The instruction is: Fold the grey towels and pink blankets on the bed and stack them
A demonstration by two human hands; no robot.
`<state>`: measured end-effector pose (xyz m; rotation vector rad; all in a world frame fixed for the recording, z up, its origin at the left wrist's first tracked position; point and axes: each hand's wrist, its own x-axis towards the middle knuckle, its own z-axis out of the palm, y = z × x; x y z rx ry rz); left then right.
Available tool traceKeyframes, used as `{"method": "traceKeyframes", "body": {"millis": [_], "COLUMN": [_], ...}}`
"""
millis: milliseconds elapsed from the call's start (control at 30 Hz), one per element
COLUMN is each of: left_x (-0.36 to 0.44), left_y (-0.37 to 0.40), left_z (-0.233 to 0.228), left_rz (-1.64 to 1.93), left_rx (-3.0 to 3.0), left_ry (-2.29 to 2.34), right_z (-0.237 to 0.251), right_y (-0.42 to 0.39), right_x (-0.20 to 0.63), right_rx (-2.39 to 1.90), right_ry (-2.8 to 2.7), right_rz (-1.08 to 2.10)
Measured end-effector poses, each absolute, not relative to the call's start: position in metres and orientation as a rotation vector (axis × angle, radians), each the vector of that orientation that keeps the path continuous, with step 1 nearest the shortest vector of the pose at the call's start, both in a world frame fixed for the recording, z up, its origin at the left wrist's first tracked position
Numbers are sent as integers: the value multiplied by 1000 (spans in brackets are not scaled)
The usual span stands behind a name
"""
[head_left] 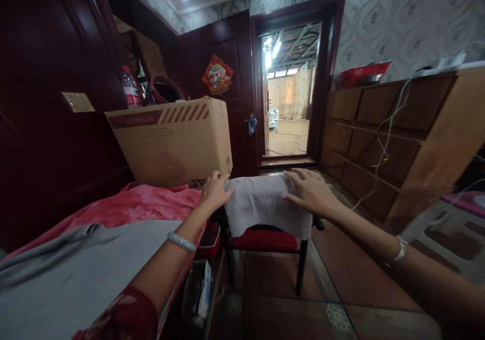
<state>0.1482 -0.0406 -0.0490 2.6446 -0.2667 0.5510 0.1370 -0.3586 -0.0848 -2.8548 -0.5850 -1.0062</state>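
White terry-cloth towel (265,203), folded, is lying draped over the seat of a small red-cushioned stool with black metal legs (280,241); its front edge is hanging past the cushion at 6 o'clock.

Hands: left hand (215,191) is resting at the towel's 9 o'clock edge, fingers curled over the corner and pinching the cloth loosely, a pale bangle on the wrist. Right hand (308,191) is lying flat and spread on the towel's 3 o'clock side, palm down, pressing rather than gripping; a bracelet is showing on that wrist.

Handling, as judged: the towel is looking soft, light and limp, not slippery, not fragile. It is likely to sag wherever it is unsupported, so the two far corners or the folded edges are offering the best hold.

Surroundings: at 9 o'clock of the stool, a bed with a grey sheet and a pink-red blanket (113,213) is carrying a large brown cardboard box (174,140), standing upright. At 12 o'clock, a dark red wooden door (223,77) bearing a red paper ornament is standing open beside a lit doorway. At 3 o'clock, a long brown wooden cabinet (379,138) with white cables trailing down its front is running along the wall. Brown tiled floor (341,279) is lying beneath.
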Motion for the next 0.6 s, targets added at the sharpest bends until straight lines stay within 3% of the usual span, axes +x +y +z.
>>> {"method": "traceKeyframes", "body": {"millis": [100, 233, 367, 600], "left_x": [144, 151, 164, 172], "left_y": [-53, -67, -69, -63], "left_z": [-41, -49, -66, -79], "left_rz": [708, 509, 550, 744], "left_rx": [2904, 2957, 2995, 2956], "left_ry": [-517, -910, -886, -1024], "right_z": [-92, -91, -91, -109], "right_y": [-347, -359, -378, -383], "right_x": [144, 161, 173, 177], "right_rx": [-2872, -2776, -2681, -2625], "right_ry": [-794, -1047, -1145, -1073], "right_rz": [-958, -814, -669, -744]}}
